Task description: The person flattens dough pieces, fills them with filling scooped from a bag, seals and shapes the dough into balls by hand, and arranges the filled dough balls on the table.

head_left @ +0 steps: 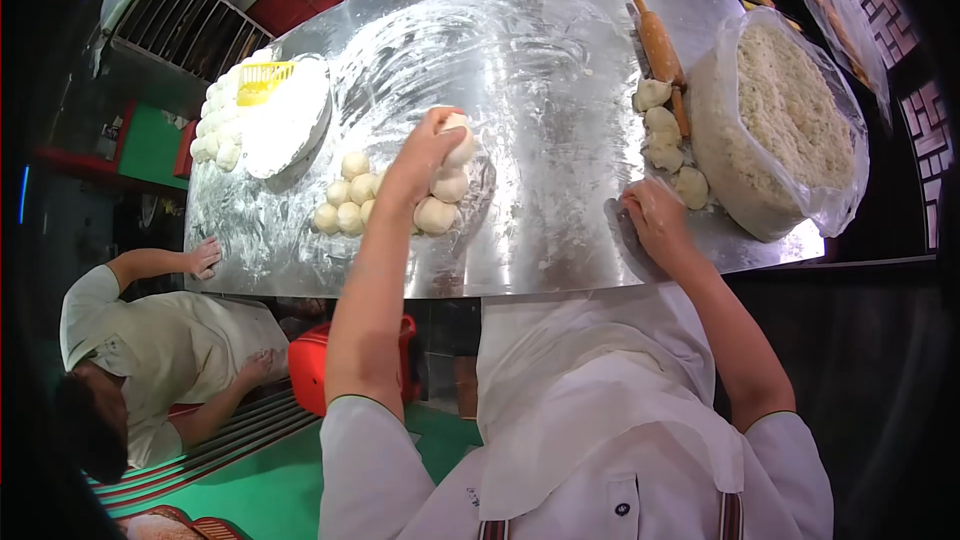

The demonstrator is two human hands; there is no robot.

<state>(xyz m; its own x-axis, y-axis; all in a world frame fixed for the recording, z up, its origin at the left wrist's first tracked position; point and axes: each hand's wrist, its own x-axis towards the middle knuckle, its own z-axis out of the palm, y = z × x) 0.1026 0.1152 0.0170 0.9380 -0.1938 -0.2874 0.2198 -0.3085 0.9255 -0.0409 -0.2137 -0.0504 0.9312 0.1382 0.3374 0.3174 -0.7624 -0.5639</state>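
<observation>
My left hand [422, 155] is wrapped round a dough ball [459, 143] above the middle of the floured metal table. Just below it sit larger dough balls [435, 215], and a group of smaller balls [350, 218] lies to their left, partly hidden by my forearm. My right hand [655, 212] rests near the table's front edge with its fingers curled; whether it holds anything is hidden. Beside its fingertips lies a dough piece [690, 187], the nearest of several in a column below the wooden rolling pin [657, 45].
A large plastic-lined tub of filling [795, 105] stands at the right. At the left are a white round container [290, 130], a yellow scoop-like basket [262, 82] and many white balls [215, 125]. A co-worker [170, 360] has one hand on the metal table's [550, 140] left corner.
</observation>
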